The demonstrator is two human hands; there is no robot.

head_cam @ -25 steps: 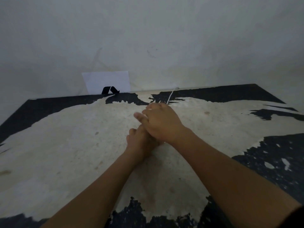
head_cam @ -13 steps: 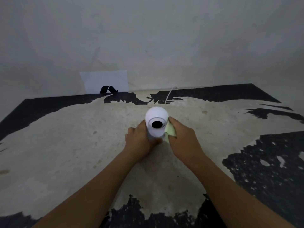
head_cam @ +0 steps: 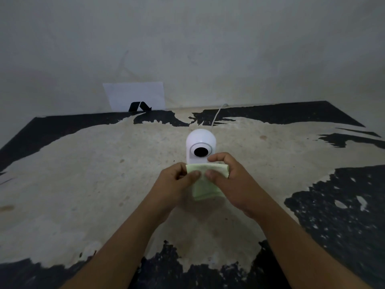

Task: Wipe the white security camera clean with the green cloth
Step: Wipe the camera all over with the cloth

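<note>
The white security camera stands upright on the worn table, its round black lens facing me. Just in front of its base, a folded pale green cloth is held between both hands. My left hand pinches the cloth's left edge with thumb and fingers. My right hand grips the right edge, its fingers curled over the top fold close to the camera's base. The camera's lower body is hidden behind the cloth and fingers.
A thin white cable runs from behind the camera to the table's back edge. A white paper sheet with a black mark leans against the grey wall. The tabletop shows black patches at its edges.
Both hands let go of the camera and drew back toward me. The cloth, earlier pressed on the camera's right side by my right hand, is now held by both hands in front of it.
</note>
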